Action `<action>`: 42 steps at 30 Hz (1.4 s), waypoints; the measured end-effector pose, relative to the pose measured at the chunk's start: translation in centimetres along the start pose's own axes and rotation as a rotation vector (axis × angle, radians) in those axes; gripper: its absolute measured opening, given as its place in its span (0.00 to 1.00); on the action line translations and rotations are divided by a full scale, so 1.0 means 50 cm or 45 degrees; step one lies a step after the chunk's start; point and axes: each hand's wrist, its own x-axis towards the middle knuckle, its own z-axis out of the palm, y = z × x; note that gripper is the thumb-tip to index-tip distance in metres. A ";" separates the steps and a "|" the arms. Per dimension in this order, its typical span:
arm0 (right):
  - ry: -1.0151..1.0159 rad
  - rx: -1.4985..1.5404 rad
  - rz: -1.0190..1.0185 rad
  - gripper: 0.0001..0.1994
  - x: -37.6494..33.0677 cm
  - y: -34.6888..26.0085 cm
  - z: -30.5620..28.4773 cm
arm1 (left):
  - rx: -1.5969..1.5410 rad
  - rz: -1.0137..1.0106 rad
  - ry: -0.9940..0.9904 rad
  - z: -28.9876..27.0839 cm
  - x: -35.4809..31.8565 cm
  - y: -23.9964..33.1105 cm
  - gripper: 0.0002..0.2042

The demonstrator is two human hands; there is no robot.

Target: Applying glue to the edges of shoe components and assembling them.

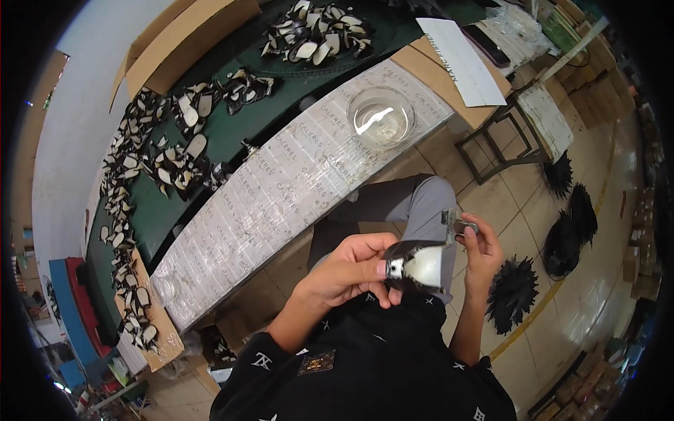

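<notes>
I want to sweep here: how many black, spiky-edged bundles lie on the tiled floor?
4: the lowest bundle in view, a second bundle up and right of it, a third bundle close beside that, and the top bundle near the stool. More may be hidden.

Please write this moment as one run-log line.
left hand: holds black-and-white curved piece | right hand: holds small grey metallic object

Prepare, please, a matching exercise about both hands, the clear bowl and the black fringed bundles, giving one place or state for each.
1. Left hand
2. Right hand
3. Clear bowl
4. Black fringed bundles

A. On the tiled floor
B. Holds a small grey item
C. Holds a black-and-white piece
D. On the long pale surface

Pairs: 1-C, 2-B, 3-D, 4-A.
</notes>
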 end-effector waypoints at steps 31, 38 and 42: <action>-0.013 0.727 0.621 0.11 -0.006 0.331 -0.002 | 1.249 0.996 0.506 0.020 0.179 0.423 0.20; 0.178 0.852 0.585 0.11 -0.015 0.361 -0.028 | 2.573 1.124 1.301 -0.206 0.101 0.505 0.23; 0.086 0.913 0.607 0.13 -0.019 0.387 -0.044 | 3.205 0.445 1.931 -0.427 -0.055 0.513 0.27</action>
